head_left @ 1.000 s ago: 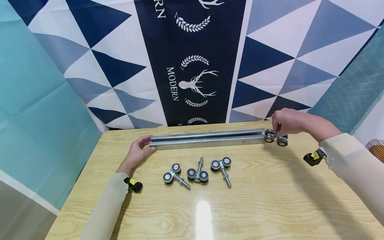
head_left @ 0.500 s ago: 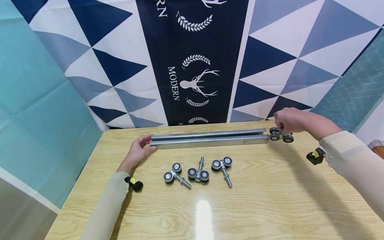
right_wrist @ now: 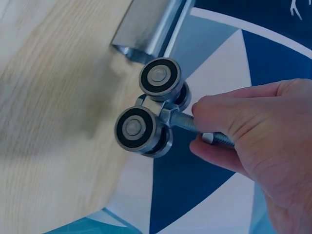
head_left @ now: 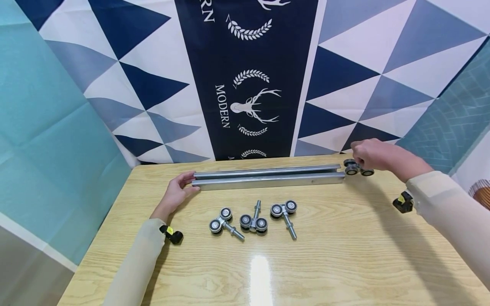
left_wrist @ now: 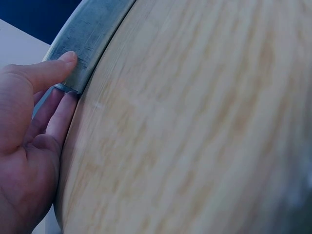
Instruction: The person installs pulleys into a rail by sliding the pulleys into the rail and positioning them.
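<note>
A slotted metal track (head_left: 268, 180) lies along the back of the table, its open slot facing up. My left hand (head_left: 177, 194) holds its left end; in the left wrist view the thumb (left_wrist: 58, 68) presses the track's side wall (left_wrist: 92, 39) and the fingers reach around its end. Just off the track's right end, my right hand (head_left: 373, 154) pinches the bolt (right_wrist: 183, 121) of a four-wheeled roller trolley (right_wrist: 146, 109). The bolt points up from the wheels. In the right wrist view, the upper wheels sit close to the track's open end (right_wrist: 141, 51).
Three more roller trolleys with bolts lie on the wooden table (head_left: 325, 263) in front of the track: a left one (head_left: 222, 221), a middle one (head_left: 253, 223) and a right one (head_left: 284, 210). A patterned cloth (head_left: 252, 140) hangs right behind the table's back edge.
My right hand has shifted slightly right with the roller trolley, and the wheels have moved off the track's right end. My left hand keeps its hold on the track.
</note>
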Tool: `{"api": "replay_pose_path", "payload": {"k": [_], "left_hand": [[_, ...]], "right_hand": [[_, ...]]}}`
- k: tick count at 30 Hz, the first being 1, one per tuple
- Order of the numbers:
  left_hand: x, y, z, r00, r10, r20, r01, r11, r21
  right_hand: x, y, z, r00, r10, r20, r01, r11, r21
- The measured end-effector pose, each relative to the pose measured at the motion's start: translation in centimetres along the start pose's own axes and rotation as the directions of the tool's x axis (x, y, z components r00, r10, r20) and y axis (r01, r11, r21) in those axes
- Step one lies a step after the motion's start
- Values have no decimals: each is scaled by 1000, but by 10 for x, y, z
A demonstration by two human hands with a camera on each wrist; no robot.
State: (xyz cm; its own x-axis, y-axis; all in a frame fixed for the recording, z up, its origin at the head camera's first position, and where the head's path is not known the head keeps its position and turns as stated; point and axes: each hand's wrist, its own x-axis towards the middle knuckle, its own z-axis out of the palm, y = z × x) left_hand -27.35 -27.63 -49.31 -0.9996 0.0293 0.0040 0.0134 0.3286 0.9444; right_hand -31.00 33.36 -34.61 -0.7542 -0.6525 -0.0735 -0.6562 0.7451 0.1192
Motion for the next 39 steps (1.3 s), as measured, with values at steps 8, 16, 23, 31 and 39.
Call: {"api": "replay_pose_path", "payload": {"k": [8,16,23,31,39], "left_hand": [[-1,0,0,1000,7,1,-7,1000,4],[-1,1,1,1000,10,-1,-10,1000,8],[-1,2,1,1000,7,-4,-7,1000,-3],[-1,1,2,1000,2,1,-2,1000,-5],[-2,0,1,1000,3,3,-3,1000,9]], "right_hand": [[-1,4,14,998,-1,-59,-1,1000,-26],[1,5,26,996,-44,-80,43,999,-8],[7,2,35,994,-59,-90,60,998,8],[9,3,42,990,-75,-117,77,997,10],[6,4,45,988,-54,-146,61,997,46]]}}
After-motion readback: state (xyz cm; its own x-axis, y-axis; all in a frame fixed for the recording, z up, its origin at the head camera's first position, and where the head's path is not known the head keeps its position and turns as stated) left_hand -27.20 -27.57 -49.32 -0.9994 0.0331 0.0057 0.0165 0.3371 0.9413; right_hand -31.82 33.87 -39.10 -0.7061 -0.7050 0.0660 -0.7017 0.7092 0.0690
